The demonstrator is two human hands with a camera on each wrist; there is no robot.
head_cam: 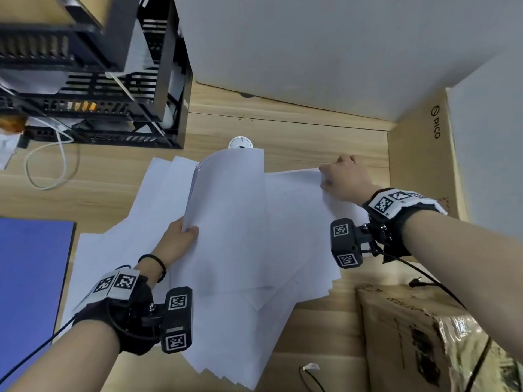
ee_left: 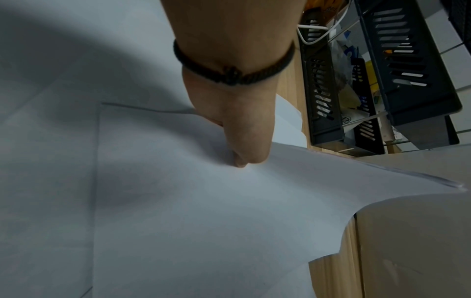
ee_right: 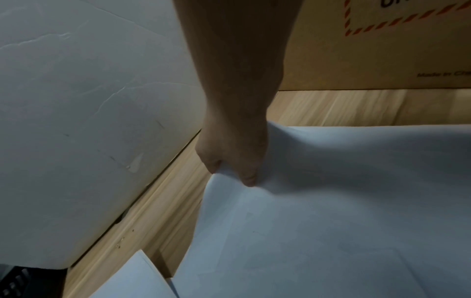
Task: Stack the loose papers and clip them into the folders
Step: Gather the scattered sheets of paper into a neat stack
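Note:
Loose white papers (head_cam: pixel 158 210) lie fanned across the wooden desk (head_cam: pixel 311 148). My left hand (head_cam: pixel 181 236) grips the near edge of a lifted bundle of sheets (head_cam: pixel 226 216), thumb on top; the left wrist view shows that hand (ee_left: pixel 242 141) pinching the same bundle (ee_left: pixel 203 201). At the far right my right hand (head_cam: pixel 339 176) pinches the corner of another sheet (head_cam: pixel 297 199); the right wrist view shows this hand (ee_right: pixel 237 161) raising that sheet's (ee_right: pixel 331 201) corner off the desk. A blue folder (head_cam: pixel 31 292) lies at the left edge.
A black tiered file rack (head_cam: pixel 93 80) stands at the back left with a white cable (head_cam: pixel 51 165) in front. Cardboard boxes (head_cam: pixel 418 154) line the right side, another box (head_cam: pixel 424 335) sits near right. A white panel (head_cam: pixel 311 46) stands behind; a round white grommet (head_cam: pixel 240 142) is in the desk.

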